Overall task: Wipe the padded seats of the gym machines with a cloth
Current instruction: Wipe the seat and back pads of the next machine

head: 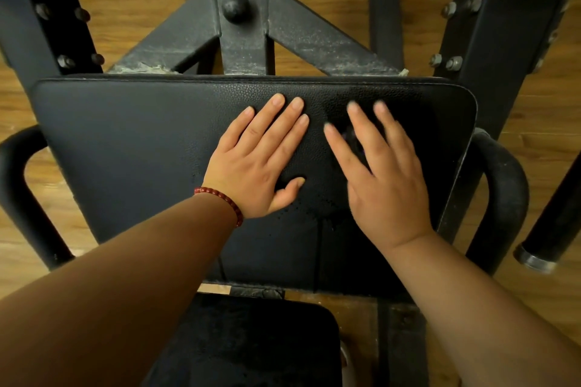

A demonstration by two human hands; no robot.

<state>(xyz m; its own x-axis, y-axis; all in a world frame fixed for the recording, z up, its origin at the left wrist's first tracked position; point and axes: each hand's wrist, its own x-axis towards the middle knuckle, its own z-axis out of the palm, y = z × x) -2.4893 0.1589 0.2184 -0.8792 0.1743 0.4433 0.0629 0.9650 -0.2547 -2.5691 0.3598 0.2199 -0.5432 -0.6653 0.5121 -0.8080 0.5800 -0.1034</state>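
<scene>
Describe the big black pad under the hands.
The pad is a wide, rounded-corner rectangle with a black, pebbled, leather-like cover and a stitched seam along its far edge. A dusty black metal frame stands behind it. Both hands lie flat on it: the left hand near the middle, and the right hand, blurred, toward its right. The surface there looks darker; whether anything lies under that hand cannot be told.

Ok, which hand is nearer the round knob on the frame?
Left. The left hand lies flat on the pad, this side of the knob; the right hand lies further right.
</scene>
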